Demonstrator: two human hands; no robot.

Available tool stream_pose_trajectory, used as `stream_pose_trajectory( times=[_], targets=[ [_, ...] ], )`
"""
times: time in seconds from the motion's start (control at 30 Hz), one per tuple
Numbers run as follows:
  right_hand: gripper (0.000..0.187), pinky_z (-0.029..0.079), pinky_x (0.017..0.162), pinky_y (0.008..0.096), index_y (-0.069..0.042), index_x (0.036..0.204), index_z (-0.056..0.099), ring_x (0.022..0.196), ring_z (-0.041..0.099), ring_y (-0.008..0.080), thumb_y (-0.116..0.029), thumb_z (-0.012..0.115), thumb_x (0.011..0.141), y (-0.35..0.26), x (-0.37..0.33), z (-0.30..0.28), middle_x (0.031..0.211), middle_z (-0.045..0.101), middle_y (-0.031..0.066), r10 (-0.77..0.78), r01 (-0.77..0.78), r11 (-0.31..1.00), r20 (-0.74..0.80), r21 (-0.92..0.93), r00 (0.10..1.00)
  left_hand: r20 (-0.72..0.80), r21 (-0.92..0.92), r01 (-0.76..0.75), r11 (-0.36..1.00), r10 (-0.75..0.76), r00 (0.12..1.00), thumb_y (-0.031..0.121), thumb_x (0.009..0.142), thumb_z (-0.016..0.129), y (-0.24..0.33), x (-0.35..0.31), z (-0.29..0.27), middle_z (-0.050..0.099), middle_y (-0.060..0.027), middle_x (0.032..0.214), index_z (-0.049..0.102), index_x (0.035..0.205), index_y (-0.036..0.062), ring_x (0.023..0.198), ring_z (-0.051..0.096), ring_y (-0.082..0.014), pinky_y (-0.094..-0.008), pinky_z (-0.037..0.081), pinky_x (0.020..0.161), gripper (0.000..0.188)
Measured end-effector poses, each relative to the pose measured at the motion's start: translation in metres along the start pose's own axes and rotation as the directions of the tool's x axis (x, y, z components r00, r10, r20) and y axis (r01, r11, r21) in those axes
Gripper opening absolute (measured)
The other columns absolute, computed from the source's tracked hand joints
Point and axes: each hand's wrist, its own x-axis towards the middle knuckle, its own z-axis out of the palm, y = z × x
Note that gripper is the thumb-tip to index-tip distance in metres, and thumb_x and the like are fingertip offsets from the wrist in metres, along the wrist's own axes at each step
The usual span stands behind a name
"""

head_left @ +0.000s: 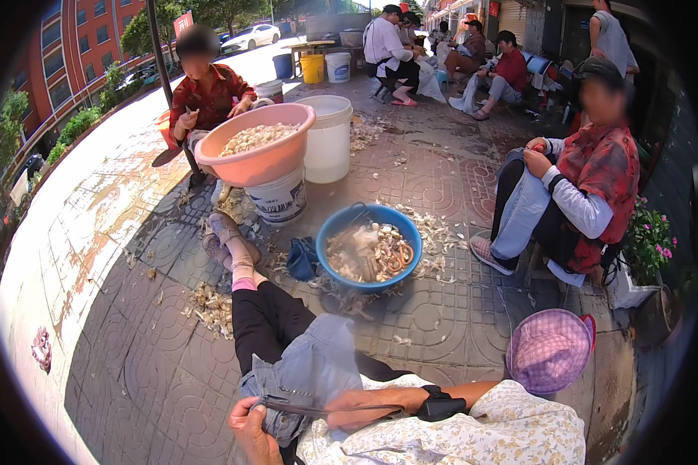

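Observation:
Over my lap lies a faded blue denim cloth (306,364), with a thin dark strap (310,409) running along its near edge. My left hand (254,432) is closed, pinching the strap and the denim's edge between thumb and fingers. My right hand (357,408) rests over the strap's other side, a black band on its wrist; its fingers are smeared and I cannot make out their grip. Beyond my legs stands a blue basin (416,249) holding pale, garlic-like pieces and brownish scraps, partly blurred.
A pink basin (209,157) of pale cloves sits on a white bucket (279,203), beside a tall white bucket (327,147). Peels (213,308) litter the paving. A purple hat (549,350) lies at right, near a seated person (597,167). Another person (209,97) sits far left.

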Motion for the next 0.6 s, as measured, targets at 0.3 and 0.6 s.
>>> stream_pose_trajectory(
  times=[0.3,0.6],
  targets=[
    [0.050,0.027,0.053,0.0253,-0.005,0.080,0.050,0.062,0.031,0.0045,-0.052,0.041,0.096,0.007,0.006,0.002,0.066,0.034,-0.0073,0.128,-0.128,0.992,0.017,0.009,0.992,-0.008,-0.259,0.065,0.964,-0.070,0.998,-0.003,0.067,0.061,-0.031,0.013,-0.015,0.065,-0.0085,0.079,0.063,0.085,-0.0053,0.070,0.060,-0.0133,-0.0251,0.048,0.073,0.018],
    [0.050,0.032,0.059,0.0256,-0.003,0.102,0.058,0.069,0.038,0.0051,-0.050,0.043,0.096,0.029,0.014,-0.008,0.071,0.042,-0.0054,0.308,-0.309,0.951,0.114,-0.010,0.944,0.034,-0.281,0.054,0.958,-0.047,0.998,-0.008,0.072,0.059,-0.013,0.007,-0.010,0.067,-0.0097,0.083,0.065,0.089,-0.0052,0.073,0.062,-0.0142,-0.0250,0.048,0.074,0.018]
  ],
)
